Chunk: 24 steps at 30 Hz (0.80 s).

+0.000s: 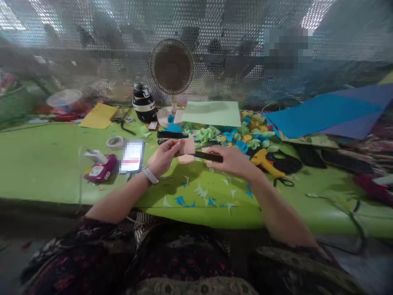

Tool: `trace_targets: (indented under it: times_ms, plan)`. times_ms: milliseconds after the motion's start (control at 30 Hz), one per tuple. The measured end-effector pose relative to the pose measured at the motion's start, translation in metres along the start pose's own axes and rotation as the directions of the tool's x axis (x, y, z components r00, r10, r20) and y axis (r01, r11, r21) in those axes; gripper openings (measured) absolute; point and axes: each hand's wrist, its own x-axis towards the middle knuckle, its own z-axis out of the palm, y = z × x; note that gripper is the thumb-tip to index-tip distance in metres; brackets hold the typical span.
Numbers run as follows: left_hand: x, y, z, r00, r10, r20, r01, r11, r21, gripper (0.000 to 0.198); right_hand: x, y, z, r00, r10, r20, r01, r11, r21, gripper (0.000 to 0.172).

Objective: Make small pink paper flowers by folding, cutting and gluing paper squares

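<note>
My left hand [166,155] pinches a small pink paper square [187,146] and holds it upright above the green table [46,164]. A white band sits on that wrist. My right hand [233,160] is closed around a dark tool [208,156], likely scissors, whose tip points left and meets the pink paper's lower edge. Another pink piece [186,159] lies just below the hands. Small blue and pale green paper scraps [199,194] lie scattered on the table in front of me.
A heap of folded paper flowers [242,137], a yellow glue gun [265,162], a phone [132,156], a magenta tape dispenser [101,170], a tape roll [114,142], a desk fan [172,69], a dark jar [143,103], a pale green sheet [213,113] and blue sheets [328,112] crowd the table.
</note>
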Motion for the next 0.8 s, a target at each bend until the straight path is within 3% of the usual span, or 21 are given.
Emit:
trace_targets:
  times_ms: [167, 267, 367, 500, 567, 633, 733, 800]
  plan:
    - [0.000, 0.004, 0.005, 0.999, -0.019, -0.050, 0.019, 1.000, -0.007, 0.049, 0.000, -0.001, 0.002, 1.000, -0.010, -0.028, 0.011, 1.000, 0.022, 0.036]
    - [0.001, 0.005, 0.005, 0.998, -0.038, -0.058, 0.037, 0.999, -0.013, 0.052, -0.001, -0.004, 0.001, 0.993, -0.040, 0.113, 0.040, 0.999, 0.003, 0.036]
    - [0.004, 0.004, 0.001, 0.995, -0.049, -0.084, 0.052, 0.998, 0.037, 0.055, -0.003, -0.009, 0.004, 0.951, -0.093, 0.295, 0.090, 0.996, 0.022, 0.033]
    - [0.008, -0.004, -0.008, 0.986, -0.140, -0.088, 0.156, 0.965, 0.210, 0.055, -0.006, -0.016, 0.012, 0.907, -0.175, 0.383, 0.166, 0.984, 0.057, 0.026]
    - [0.009, -0.008, -0.013, 0.988, -0.137, -0.070, 0.153, 0.934, 0.323, 0.051, -0.006, -0.014, 0.015, 0.910, -0.218, 0.352, 0.200, 0.976, 0.088, 0.024]
    - [0.009, -0.011, -0.017, 0.991, -0.120, -0.058, 0.133, 0.872, 0.471, 0.046, -0.005, -0.007, 0.014, 0.943, -0.219, 0.253, 0.202, 0.975, 0.090, 0.027]
    - [0.009, -0.009, -0.020, 0.992, -0.117, -0.041, 0.114, 0.739, 0.664, 0.041, 0.000, 0.011, 0.013, 0.992, -0.064, 0.110, 0.070, 0.996, -0.050, 0.035]
    - [0.008, -0.006, -0.020, 0.994, -0.105, -0.025, 0.089, 0.667, 0.740, 0.040, 0.005, 0.022, 0.013, 0.993, 0.054, 0.108, -0.035, 0.985, -0.171, 0.041]
